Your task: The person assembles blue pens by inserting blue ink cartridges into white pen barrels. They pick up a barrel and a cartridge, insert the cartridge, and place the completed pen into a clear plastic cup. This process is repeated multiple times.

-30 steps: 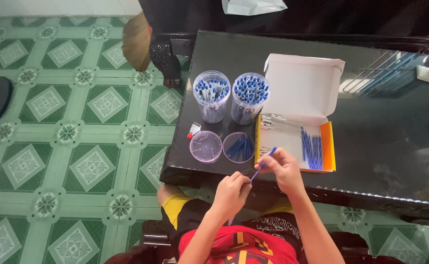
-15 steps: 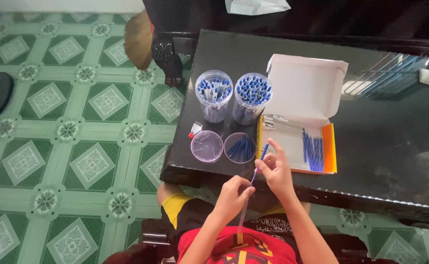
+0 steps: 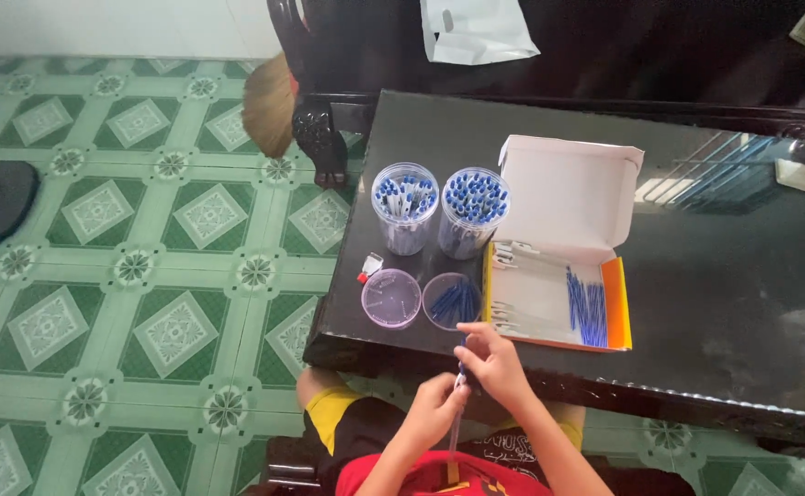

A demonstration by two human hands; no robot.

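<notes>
Both hands meet at the near edge of the dark tabletop (image 3: pixel 696 303), working on one pen (image 3: pixel 458 390). The right hand (image 3: pixel 494 365) pinches the pen's upper end, near its blue tip, while the left hand (image 3: pixel 436 411) is closed around the clear barrel lower down, just above the lap. The pen stands nearly upright between them. To do this well, I judge the two hands should keep the barrel and the blue part in one straight line and press gently. Just ahead lie two shallow lids (image 3: pixel 421 299), one holding blue parts, two tubs of pens (image 3: pixel 439 211), and an open box (image 3: pixel 558 266) with loose blue refills.
</notes>
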